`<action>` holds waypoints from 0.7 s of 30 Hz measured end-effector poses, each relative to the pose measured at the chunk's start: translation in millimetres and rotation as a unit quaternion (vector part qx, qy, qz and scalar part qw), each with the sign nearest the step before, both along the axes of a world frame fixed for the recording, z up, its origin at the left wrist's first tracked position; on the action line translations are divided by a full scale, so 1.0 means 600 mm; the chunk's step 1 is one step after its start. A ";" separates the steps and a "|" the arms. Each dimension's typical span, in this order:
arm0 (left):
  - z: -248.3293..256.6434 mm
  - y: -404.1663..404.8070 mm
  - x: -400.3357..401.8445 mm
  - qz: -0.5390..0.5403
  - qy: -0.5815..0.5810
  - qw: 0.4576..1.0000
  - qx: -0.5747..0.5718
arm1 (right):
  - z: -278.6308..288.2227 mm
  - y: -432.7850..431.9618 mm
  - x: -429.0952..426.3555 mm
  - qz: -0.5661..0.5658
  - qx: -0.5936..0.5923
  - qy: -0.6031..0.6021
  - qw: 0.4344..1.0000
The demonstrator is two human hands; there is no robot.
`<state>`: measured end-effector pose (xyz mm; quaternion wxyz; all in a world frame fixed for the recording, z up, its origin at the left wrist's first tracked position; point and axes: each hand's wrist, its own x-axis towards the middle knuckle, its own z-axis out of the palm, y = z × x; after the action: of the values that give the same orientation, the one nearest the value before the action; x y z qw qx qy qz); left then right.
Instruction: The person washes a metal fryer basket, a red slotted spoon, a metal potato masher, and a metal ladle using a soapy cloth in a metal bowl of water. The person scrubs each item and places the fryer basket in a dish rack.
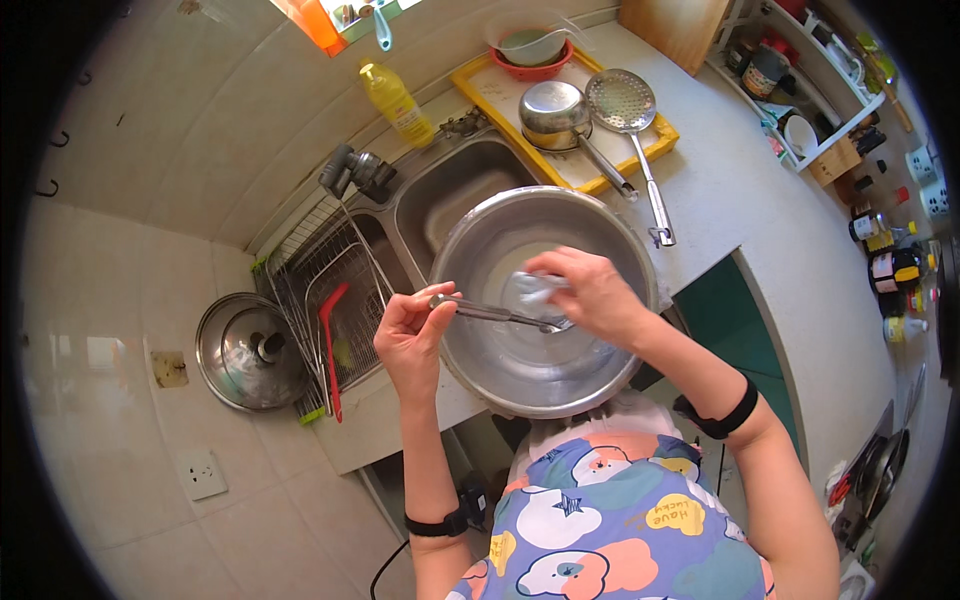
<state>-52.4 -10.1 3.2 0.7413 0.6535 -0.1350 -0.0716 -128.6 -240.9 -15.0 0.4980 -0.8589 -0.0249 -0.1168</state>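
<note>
My left hand grips the end of a metal utensil's handle, held slanting across a large stainless steel basin. The utensil's far end is partly covered, so its kind is not clear. In my right hand is a crumpled pale cloth, pressed near the utensil's far end over the basin. That hand looks slightly blurred. The basin overlaps the counter's front edge and the sink's corner.
Beyond the basin is a double sink with a faucet. A wire rack holds a red utensil; a pot lid leans alongside. A yellow-framed tray bears a saucepan and a skimmer. A yellow bottle stands behind.
</note>
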 end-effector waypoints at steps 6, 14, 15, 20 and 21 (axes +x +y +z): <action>-0.018 -0.034 0.005 0.052 -0.014 0.998 0.011 | 0.033 0.077 0.036 -0.029 0.056 -0.135 0.989; -0.033 -0.030 -0.001 0.101 0.004 0.995 0.014 | -0.006 0.053 0.001 -0.032 0.020 -0.065 0.997; -0.035 -0.034 -0.003 0.099 0.002 0.995 0.017 | -0.001 0.064 0.005 -0.039 0.050 -0.103 0.993; -0.045 -0.042 -0.005 0.126 0.005 0.991 0.044 | -0.007 0.085 0.024 -0.047 -0.015 -0.160 0.986; -0.048 -0.042 -0.003 0.136 0.018 0.990 0.043 | -0.014 0.075 0.022 -0.037 -0.029 -0.153 0.987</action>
<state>-54.3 -35.3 -25.4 0.7174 0.6959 -0.0282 0.0122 -115.6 -195.7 -23.6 0.4586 -0.8454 -0.0722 -0.2641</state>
